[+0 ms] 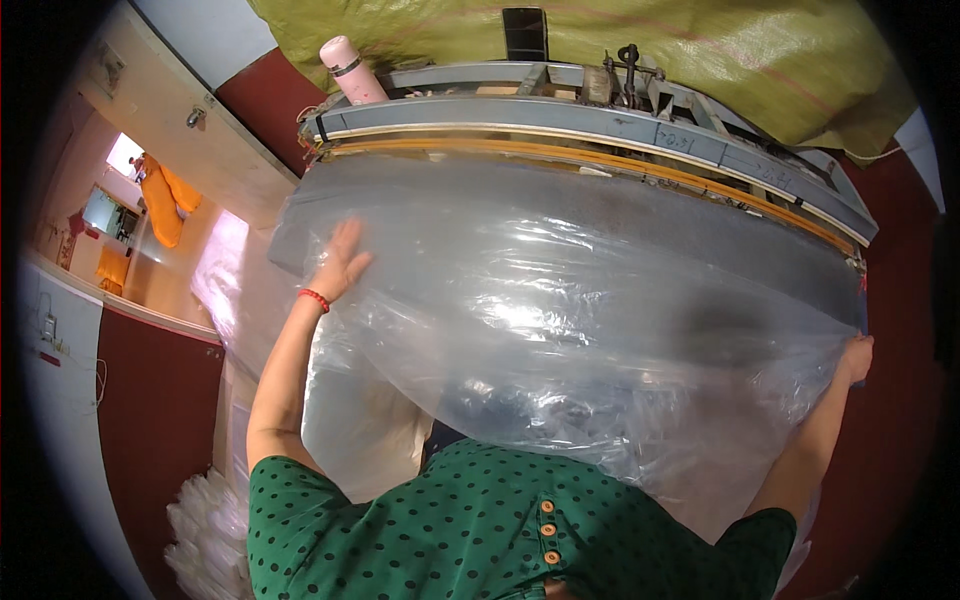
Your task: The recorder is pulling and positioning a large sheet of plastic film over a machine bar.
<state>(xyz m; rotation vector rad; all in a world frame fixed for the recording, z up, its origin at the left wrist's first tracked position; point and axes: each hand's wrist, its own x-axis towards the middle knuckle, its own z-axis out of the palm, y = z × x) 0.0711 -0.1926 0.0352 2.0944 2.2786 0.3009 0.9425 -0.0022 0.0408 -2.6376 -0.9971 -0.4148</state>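
Observation:
A wide sheet of clear plastic film (560, 310) lies over the grey table of a machine and droops over its near edge toward my body. My left hand (343, 262), with a red bead bracelet at the wrist, rests on or just above the film's left part, fingers spread. At the far right, my right hand (857, 358) is closed on the film's corner beside the table's right end. Creases run from that corner across the sheet. Whether the left palm presses on the film, I cannot tell.
Behind the table runs a long metal sealing bar (520, 112) with an orange strip. A pink bottle (353, 72) and a dark phone (525, 34) are at the back, near a yellow-green woven cover (700, 50). Bundled clear plastic (208, 530) lies at lower left, below an open door (190, 110).

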